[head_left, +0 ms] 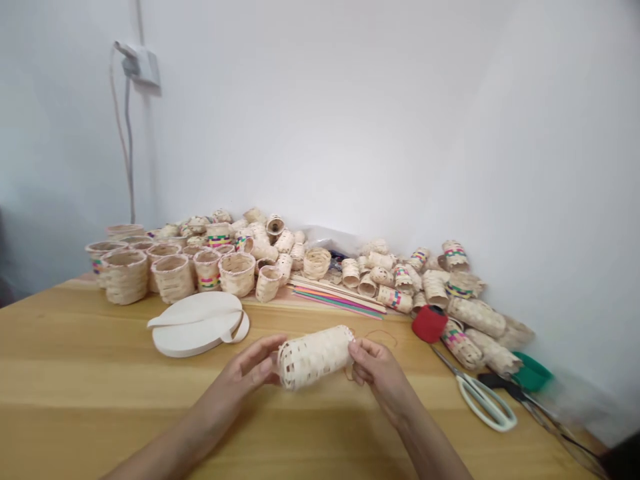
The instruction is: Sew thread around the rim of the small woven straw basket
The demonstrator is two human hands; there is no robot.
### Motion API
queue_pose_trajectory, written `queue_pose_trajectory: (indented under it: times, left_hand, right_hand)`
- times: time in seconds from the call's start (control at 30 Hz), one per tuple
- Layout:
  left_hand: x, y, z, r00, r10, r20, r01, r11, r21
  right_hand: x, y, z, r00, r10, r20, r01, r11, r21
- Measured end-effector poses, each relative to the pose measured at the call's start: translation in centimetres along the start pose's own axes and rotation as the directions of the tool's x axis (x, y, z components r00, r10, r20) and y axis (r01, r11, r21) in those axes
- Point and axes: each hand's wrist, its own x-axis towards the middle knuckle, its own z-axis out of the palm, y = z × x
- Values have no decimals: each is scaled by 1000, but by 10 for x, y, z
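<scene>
A pale woven basket (315, 357) lies on its side in the air between my hands, its closed woven base to the left and its rim to the right. My left hand (257, 363) is wrapped round the base end. With fingers pinched together, my right hand (373, 363) grips the rim end. A thin reddish thread (383, 332) curls on the table just beyond my right hand and shows again below its fingers.
Many woven baskets (125, 277) crowd the back of the wooden table (65, 373). A white coiled strip (195, 327) sits at left. Coloured strips (335, 301) lie behind. To the right are a red thread spool (429, 324), scissors (485, 401) and a green bowl (533, 373).
</scene>
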Motion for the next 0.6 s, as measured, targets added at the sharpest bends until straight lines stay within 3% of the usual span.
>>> queue_pose_trajectory:
  times: [0.1,0.2,0.27,0.4,0.5,0.6]
  left_hand:
    - [5,-6,-9,1000,-15,-12,15,999,32]
    - [7,-12,-14,997,24,79,-28,998,62]
    - [5,-13,-11,986,70,150,-74,997,27]
    - [-1,-8,7,975,39,218,-23,997,-77]
    - [-3,-3,16,978,39,204,-19,995,-97]
    - [-6,3,18,994,94,64,-103,980,171]
  right_hand:
    - [-1,-3,-3,1000,-14,9,14,1000,3]
    - [-2,-4,-4,999,-28,22,26,997,68]
    - [-1,-3,-5,999,-28,27,24,991,129]
    - [1,7,-2,996,37,76,-52,977,207]
    - [2,18,1,987,117,110,-137,969,203]
    - [2,27,3,980,170,104,-183,975,129]
